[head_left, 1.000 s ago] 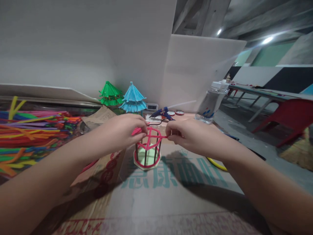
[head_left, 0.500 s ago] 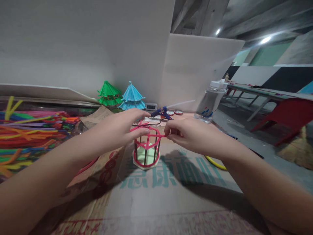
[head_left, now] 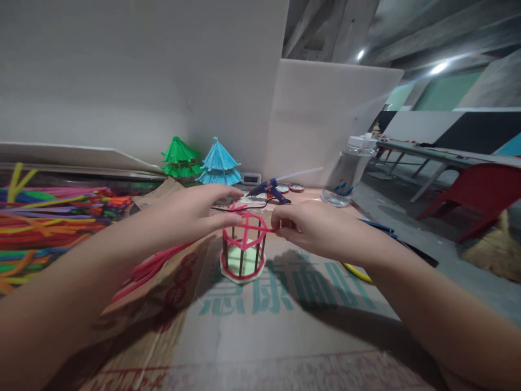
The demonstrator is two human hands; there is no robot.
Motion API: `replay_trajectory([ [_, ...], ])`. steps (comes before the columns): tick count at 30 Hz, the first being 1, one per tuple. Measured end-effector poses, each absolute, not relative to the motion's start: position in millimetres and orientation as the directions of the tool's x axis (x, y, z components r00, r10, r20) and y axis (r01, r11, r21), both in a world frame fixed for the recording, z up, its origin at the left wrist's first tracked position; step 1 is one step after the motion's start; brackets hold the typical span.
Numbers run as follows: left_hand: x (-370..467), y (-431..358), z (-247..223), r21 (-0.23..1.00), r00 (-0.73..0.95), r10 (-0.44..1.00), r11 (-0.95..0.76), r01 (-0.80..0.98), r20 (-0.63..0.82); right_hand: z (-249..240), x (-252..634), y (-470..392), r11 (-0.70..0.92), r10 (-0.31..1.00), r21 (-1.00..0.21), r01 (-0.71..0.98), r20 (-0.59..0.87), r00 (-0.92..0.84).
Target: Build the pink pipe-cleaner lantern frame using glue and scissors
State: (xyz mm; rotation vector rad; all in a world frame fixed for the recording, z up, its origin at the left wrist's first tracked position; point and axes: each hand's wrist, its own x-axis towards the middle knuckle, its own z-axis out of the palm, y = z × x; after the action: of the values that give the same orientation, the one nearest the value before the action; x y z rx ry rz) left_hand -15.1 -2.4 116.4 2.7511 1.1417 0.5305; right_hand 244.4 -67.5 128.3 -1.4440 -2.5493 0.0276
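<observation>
A small many-sided frame (head_left: 243, 247) stands upright on a printed cardboard sheet (head_left: 244, 336), its pink top ring (head_left: 255, 241) raised on dark posts (head_left: 242, 263) over a pale green base (head_left: 249, 262). The person's right hand (head_left: 303, 220), just right of the frame's top, has thumb and forefinger pinched together on the end of a pink strip (head_left: 261, 228) that crosses the ring. The left hand (head_left: 205, 209) is at the frame's upper left, thumb and fingers apart, the thumb tip right by the ring; whether it touches, one cannot tell.

Loose pink stems (head_left: 157, 265) lie left of the frame, and farther left of it is a heap of many-coloured stems (head_left: 52, 212). Beyond the frame, slightly to its right, lies a blue glue gun (head_left: 266, 188). Behind the frame, to its left, are a light-blue tiered roof (head_left: 218, 163) and a green tiered roof (head_left: 179, 157). A clear bottle (head_left: 345, 174) stands beyond the frame to its right. Nearer, a curved yellow piece (head_left: 359, 273) lies right of the frame.
</observation>
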Motion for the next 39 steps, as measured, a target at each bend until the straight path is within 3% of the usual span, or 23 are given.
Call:
replay_trajectory([
  [6, -20.2, 0.4, 109.5, 0.296, 0.781, 0.623, -0.755, 0.586, 0.044, 135.6, 247.7, -68.0, 0.495, 0.866, -0.14, 0.857, 0.163, -0.473],
  [14, -10.7, 7.0, 102.5, 0.436, 0.789, 0.608, -0.738, 0.516, 0.096, 135.6, 261.5, -53.9, 0.462, 0.886, -0.188, 0.867, 0.134, -0.443],
  [19, -4.4, 4.4, 93.7, 0.314, 0.762, 0.594, -0.798, 0.515, 0.259, 142.3, 265.8, -54.4, 0.469, 0.883, -0.244, 0.849, 0.1, -0.459],
  [24, -0.7, 0.3, 87.1, 0.174, 0.81, 0.462, -0.887, 0.429, 0.361, 142.2, 262.8, -63.3, 0.485, 0.87, -0.277, 0.83, 0.059, -0.489],
  [32, -0.4, 5.0, 85.7, 0.117, 0.812, 0.458, -0.886, 0.448, 0.361, 123.6, 253.8, -58.8, 0.485, 0.873, -0.267, 0.832, 0.094, -0.479],
  [39, -2.4, 8.7, 91.0, 0.164, 0.809, 0.483, -0.875, 0.455, 0.336, 119.2, 258.5, -49.8, 0.485, 0.87, -0.285, 0.827, 0.058, -0.49],
])
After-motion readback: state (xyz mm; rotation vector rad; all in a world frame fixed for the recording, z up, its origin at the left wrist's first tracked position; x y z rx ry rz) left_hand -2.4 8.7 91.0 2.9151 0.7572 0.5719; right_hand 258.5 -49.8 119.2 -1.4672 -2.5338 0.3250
